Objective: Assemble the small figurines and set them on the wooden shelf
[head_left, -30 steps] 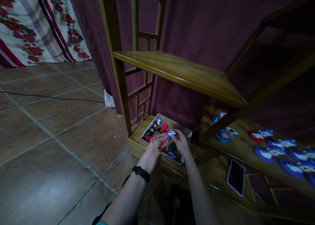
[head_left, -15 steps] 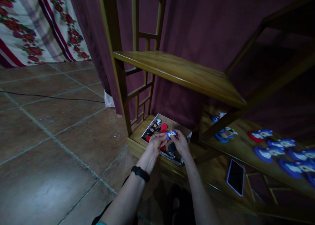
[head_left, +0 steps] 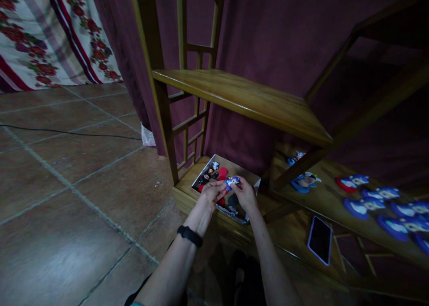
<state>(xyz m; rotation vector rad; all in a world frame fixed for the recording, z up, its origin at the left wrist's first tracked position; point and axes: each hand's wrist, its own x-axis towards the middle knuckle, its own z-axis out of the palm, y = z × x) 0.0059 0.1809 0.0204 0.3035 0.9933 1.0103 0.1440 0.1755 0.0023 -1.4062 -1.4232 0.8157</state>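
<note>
Between my two hands is a small blue-and-white figurine [head_left: 232, 182], held over an open cardboard box [head_left: 250, 173]. My left hand [head_left: 212, 193] pinches it from the left side, and my right hand [head_left: 246, 193] grips it from the right with its fingertips. Inside the box lie several dark figurines [head_left: 208, 173] along the left wall, a red disc [head_left: 223, 171] and a dark round piece [head_left: 233, 201]. My hands hide part of what is in the box.
The box rests on the low shelf of a wooden rack, under an upper board [head_left: 241, 101]. A phone [head_left: 320, 240] lies to the right. Several blue figurines [head_left: 365, 206] and one on a red base [head_left: 351, 181] stand on the right shelf. A black cable [head_left: 70, 133] crosses the tiled floor.
Both hands keep hold of the figurine over the box, almost in the same place. The whole view has shifted very slightly.
</note>
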